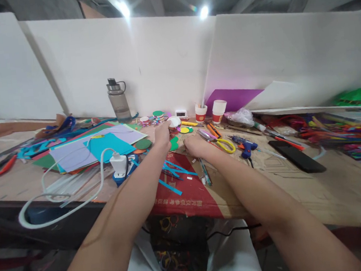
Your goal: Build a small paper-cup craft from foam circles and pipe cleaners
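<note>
My left hand [162, 136] reaches over the far middle of the table, fingers closed at the edge of a white round piece [175, 121]. My right hand [194, 146] rests low on the cardboard, its fingers curled under; what they hold, if anything, is hidden. Between the hands lie green paper circles [174, 143]. Yellow paper circles [184, 130] sit just beyond. Beside my right hand are yellow-handled scissors [226, 145] and a pen [206, 173]. Blue paper strips [174, 172] are scattered on the red cardboard [187, 203] nearer me.
Coloured paper sheets [111, 146], a white charger [118, 163] with a looping cable and a bottle [119, 101] are on the left. Rightward lie a blue glue gun [248, 147], a black phone [295, 156] and pipe cleaners [352, 131]. Paper cups [219, 111] stand at the back.
</note>
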`<control>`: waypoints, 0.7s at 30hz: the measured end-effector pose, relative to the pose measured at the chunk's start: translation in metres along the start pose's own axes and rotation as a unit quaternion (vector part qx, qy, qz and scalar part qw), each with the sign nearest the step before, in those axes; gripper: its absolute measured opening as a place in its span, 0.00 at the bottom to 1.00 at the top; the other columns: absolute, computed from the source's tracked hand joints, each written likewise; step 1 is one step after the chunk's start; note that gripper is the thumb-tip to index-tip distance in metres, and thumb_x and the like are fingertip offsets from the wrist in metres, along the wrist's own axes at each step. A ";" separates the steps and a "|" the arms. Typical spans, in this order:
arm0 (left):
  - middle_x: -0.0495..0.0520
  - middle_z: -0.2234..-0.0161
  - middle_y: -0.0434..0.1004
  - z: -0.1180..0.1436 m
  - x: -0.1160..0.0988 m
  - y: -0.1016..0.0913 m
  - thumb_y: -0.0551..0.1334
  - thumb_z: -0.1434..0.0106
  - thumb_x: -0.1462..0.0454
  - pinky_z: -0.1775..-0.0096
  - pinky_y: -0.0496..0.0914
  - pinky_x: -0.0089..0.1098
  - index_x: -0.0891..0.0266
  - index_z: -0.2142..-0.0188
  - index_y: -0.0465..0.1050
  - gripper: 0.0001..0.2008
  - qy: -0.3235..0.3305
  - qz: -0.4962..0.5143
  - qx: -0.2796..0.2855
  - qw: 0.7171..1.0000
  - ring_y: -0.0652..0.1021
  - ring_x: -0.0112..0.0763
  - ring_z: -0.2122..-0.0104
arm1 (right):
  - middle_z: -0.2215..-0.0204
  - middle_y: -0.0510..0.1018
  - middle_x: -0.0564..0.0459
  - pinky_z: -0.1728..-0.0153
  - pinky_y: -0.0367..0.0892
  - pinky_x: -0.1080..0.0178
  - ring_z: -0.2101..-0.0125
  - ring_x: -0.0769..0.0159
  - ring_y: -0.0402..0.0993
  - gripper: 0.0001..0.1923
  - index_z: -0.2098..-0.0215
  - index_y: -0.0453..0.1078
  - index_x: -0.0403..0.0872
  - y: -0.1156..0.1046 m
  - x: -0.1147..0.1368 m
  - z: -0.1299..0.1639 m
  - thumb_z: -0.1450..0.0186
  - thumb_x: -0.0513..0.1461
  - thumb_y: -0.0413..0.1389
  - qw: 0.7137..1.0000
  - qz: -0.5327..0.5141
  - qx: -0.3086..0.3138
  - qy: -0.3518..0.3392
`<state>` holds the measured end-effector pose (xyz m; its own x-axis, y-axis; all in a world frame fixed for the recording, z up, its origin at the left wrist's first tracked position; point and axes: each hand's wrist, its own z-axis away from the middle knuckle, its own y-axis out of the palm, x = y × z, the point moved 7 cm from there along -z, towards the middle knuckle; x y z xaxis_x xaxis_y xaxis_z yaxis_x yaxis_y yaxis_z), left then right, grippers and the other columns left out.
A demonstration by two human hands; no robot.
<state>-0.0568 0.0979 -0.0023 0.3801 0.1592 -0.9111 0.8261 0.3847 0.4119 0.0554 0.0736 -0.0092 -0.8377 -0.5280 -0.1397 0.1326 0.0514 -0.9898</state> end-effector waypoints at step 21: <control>0.49 0.79 0.72 -0.007 -0.002 -0.008 0.60 0.44 0.66 0.81 0.56 0.22 0.65 0.70 0.71 0.03 -0.014 0.017 -0.018 1.000 0.72 0.23 0.82 | 0.70 0.82 0.52 0.68 0.69 0.69 0.71 0.71 0.77 0.09 0.64 0.79 0.43 -0.042 0.045 0.082 0.41 0.38 0.59 0.771 -0.465 0.311 -0.304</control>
<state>-0.0669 0.1005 -0.0038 0.4201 0.1476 -0.8954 0.7972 0.4115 0.4418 0.0560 -0.0216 0.0281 -0.3456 -0.4011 0.8483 0.0103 -0.9056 -0.4240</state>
